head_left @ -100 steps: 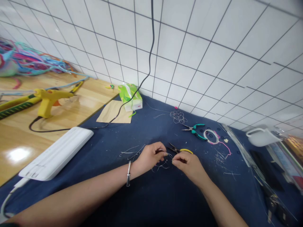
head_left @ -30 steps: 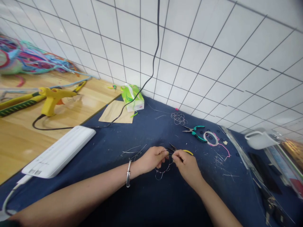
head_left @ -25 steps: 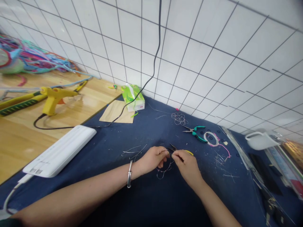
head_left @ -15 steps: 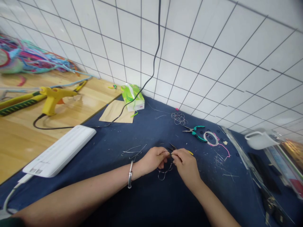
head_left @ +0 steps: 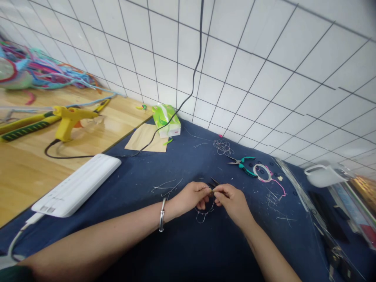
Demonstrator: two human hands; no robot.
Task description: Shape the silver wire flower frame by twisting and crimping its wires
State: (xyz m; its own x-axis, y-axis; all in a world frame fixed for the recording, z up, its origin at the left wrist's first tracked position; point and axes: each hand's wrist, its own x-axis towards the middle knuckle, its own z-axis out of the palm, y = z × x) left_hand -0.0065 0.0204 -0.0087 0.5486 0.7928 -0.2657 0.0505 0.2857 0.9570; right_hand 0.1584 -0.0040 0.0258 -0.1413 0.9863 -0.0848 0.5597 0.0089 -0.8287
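Navy cloth: spread beneath both hands, covering the work surface at centre and right

Left hand: reached in from near left; thumb and forefinger pressed together, without a visible gap, pinching the wire ring at its far side

Right hand: reached in from near right; thumb and forefinger likewise drawn narrow, apparently on the same wire, their tips just beside those of the left; the pinched piece was too fine to make out

White mug: far right, handle towards the left; contents hidden

Green tissue packet: far side, left of centre; a white strip at its top, tissue or print, could not be told; black cord passed across it

Black-nosed pliers: just beyond the right hand, which hid the handles

Wire ring, position: on the near side of the grip, its long axis, so far as one showed, running near to far; the left hand was nearer, its fingers overlapping the left part; contact with the cloth could not be told

Small wire loop: at the ring's near end, directed towards the near side
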